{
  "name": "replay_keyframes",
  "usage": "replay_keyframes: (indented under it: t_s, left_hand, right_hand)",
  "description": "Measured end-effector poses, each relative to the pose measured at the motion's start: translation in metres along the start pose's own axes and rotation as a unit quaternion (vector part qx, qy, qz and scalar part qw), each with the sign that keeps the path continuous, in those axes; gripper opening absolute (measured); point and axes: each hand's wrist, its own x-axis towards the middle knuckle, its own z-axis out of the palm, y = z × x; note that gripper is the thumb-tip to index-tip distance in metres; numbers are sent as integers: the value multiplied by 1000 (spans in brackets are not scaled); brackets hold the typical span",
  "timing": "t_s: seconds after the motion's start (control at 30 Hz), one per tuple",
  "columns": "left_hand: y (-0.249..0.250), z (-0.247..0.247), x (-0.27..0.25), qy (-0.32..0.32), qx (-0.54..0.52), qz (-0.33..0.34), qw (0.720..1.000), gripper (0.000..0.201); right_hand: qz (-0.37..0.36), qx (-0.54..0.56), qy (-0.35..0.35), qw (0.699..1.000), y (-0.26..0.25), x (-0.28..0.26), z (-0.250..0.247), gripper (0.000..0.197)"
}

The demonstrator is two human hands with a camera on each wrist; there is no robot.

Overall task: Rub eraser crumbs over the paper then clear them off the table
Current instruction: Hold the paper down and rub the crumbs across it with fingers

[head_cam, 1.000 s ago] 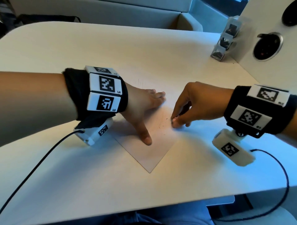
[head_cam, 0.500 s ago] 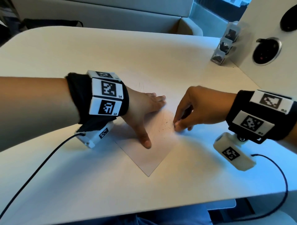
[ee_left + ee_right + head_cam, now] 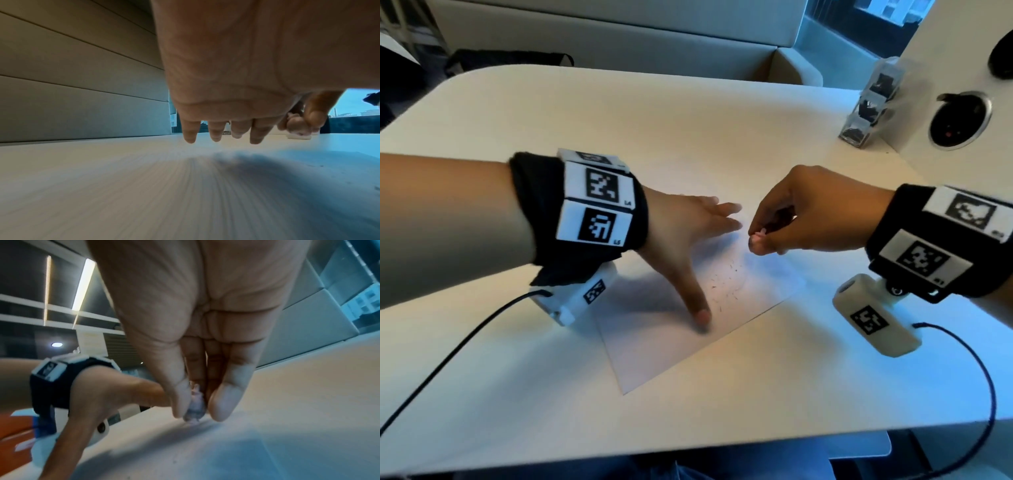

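On the pale, rounded-corner desk (image 3: 688, 130) in the head view lies a white rectangular sheet of paper (image 3: 671, 353), turned so that one corner points toward the desk's near edge. The left hand (image 3: 688, 240) lies flat on the sheet's left part, fingers straight and spread, thumb stretched toward the near corner and pressing the paper down. Dark, thin eraser crumbs (image 3: 726, 284) lie scattered on the paper just beside that thumb, toward the sheet's right edge. The right hand (image 3: 808, 216) hangs above the paper's far part, its thumb and fingertips pinching a small pale pinkish eraser (image 3: 758, 236); the eraser looks lifted off the sheet, though I cannot tell that for certain. The two hands are near each other but apart. By the desk's far right corner stands a clear plastic holder with dark contents (image 3: 869, 106).

From the left wrist view, the left hand (image 3: 236, 73) fills the upper frame, its four straight fingers (image 3: 190, 133) reaching down to the desk (image 3: 102, 186). Beyond them at the right, the right hand's fingertips close on the pale eraser (image 3: 296, 126).

Seen from the right wrist, the right hand (image 3: 195, 313) points down with thumb and fingers together, clamped on the small greyish-pink eraser (image 3: 195, 408), whose lower end sits at or just above the white surface (image 3: 267, 443). The left hand's thumb and banded wrist show at the left (image 3: 123, 391).
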Motion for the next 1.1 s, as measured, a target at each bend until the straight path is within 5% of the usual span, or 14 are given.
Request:
replay_keyframes:
  t_s: [0.2,0.4,0.57,0.7,0.87,1.03,1.1]
  left_hand:
    - [-1,7,14,-22,20,-8,1000,143]
    - [-7,12,20,-18,4,12,1000,148]
    - [-5,10,21,-18,22,2,1000,145]
    - [-10,15,25,-5,9,31,999,152]
    - [-9,13,24,-15,30,9,999,148]
    - [-11,17,28,-1,14,39,999,152]
    - [-10,16,26,-8,19,27,999,151]
  right_hand:
    - [0,-71,7,997,-2,12,13,12]
    - [-32,-21,-68,997,-11,5,22,8]
    - [-8,-34,-12,999,-5,12,16,11]
    - [-41,2,-81,996,-21,0,28,7]
    - [-12,-23,-26,999,-9,11,16,9]
    - [-49,17,-106,993,-24,-2,29,7]
    - [-37,4,-83,996,-17,4,24,8]
